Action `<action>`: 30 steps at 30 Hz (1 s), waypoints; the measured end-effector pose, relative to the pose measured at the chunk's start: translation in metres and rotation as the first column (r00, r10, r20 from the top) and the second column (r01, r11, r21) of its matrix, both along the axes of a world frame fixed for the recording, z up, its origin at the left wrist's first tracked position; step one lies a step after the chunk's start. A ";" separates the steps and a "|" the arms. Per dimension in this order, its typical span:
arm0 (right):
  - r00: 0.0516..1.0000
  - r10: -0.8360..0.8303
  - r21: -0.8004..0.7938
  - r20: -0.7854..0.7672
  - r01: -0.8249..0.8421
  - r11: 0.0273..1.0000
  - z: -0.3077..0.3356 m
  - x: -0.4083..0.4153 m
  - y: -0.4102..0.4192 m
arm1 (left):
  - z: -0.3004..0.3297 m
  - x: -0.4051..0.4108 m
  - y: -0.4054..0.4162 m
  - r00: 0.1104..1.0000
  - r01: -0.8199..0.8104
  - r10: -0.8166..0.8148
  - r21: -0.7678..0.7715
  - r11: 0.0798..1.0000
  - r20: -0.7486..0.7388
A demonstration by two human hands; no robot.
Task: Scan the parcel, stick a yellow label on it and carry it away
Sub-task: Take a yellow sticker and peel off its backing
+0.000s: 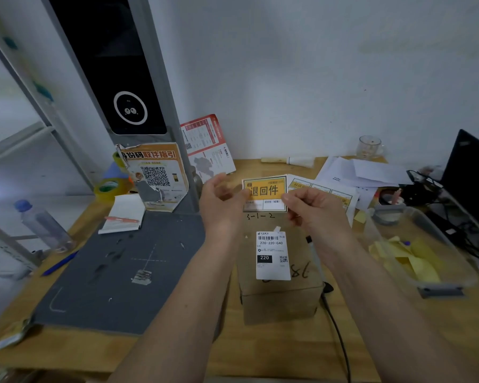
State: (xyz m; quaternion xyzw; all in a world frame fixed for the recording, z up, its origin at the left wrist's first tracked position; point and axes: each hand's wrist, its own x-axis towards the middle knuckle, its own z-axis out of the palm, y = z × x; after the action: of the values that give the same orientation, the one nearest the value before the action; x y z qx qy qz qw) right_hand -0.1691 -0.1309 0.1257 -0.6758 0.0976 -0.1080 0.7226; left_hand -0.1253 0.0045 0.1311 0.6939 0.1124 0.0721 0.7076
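Note:
A brown cardboard parcel (280,297) lies on the wooden table, with a white shipping label (273,255) on its top and handwritten numbers beside it. Above the parcel's far edge I hold a yellow label (264,193) with black characters, stretched flat between both hands. My left hand (221,201) pinches its left edge and my right hand (313,208) pinches its right edge. The label hangs in the air, apart from the parcel. A black scanner handle shows partly under my right forearm at the parcel's right side.
A dark grey scanning mat (122,269) lies left of the parcel, below a tall scanner stand (127,106). A sheet of more yellow labels (324,189) lies behind my hands. A clear plastic bin (415,252) with yellow scraps stands right. A water bottle (43,225) stands far left.

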 end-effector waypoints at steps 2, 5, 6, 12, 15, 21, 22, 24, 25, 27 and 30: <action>0.999 -0.041 0.027 0.003 0.041 0.999 0.001 0.002 0.001 | -0.002 -0.004 -0.004 0.985 -0.006 -0.046 0.294 0.956 0.167; 0.997 -0.071 0.117 0.017 0.068 0.991 0.005 0.005 0.001 | -0.003 -0.018 -0.014 0.928 0.151 -0.292 0.484 0.862 0.231; 0.998 -0.067 0.151 0.020 0.064 0.986 0.006 0.005 0.000 | -0.005 -0.021 -0.016 0.918 0.155 -0.324 0.543 0.825 0.229; 0.998 -0.007 0.339 0.062 -0.015 0.941 0.006 0.004 -0.003 | -0.005 -0.034 -0.025 0.856 0.383 -0.466 0.333 0.862 0.223; 0.991 0.070 0.379 0.114 -0.108 0.919 0.008 0.002 -0.003 | -0.001 -0.033 -0.026 0.908 0.363 -0.369 0.065 0.929 0.201; 0.996 -0.060 0.220 0.064 0.045 0.974 0.010 0.000 -0.004 | 0.002 -0.025 -0.019 0.951 0.220 -0.214 -0.002 0.975 0.223; 0.990 -0.124 0.120 0.074 0.115 0.986 0.011 0.001 -0.004 | 0.002 -0.024 -0.018 0.953 0.216 -0.211 0.002 0.976 0.219; 0.976 -0.171 -0.153 0.136 0.191 0.970 0.012 0.000 -0.004 | 0.003 -0.022 -0.016 0.951 0.223 -0.225 0.037 0.974 0.213; 0.973 -0.153 -0.262 0.170 0.195 0.945 0.013 0.000 -0.003 | 0.003 -0.021 -0.015 0.948 0.232 -0.240 0.061 0.971 0.209; 0.970 -0.117 -0.356 0.211 0.188 0.915 0.017 -0.001 -0.001 | 0.004 -0.020 -0.013 0.945 0.253 -0.270 0.110 0.961 0.187; 0.969 -0.093 -0.305 0.229 0.163 0.938 0.019 -0.002 0.001 | 0.005 -0.020 -0.013 0.960 0.205 -0.233 0.175 0.963 0.154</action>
State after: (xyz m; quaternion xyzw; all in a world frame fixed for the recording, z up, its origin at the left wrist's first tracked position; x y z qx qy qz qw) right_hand -0.1711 -0.1302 0.1444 -0.7611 0.0453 -0.2407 0.6006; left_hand -0.1458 -0.0081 0.1365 0.7469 -0.0333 0.0618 0.6612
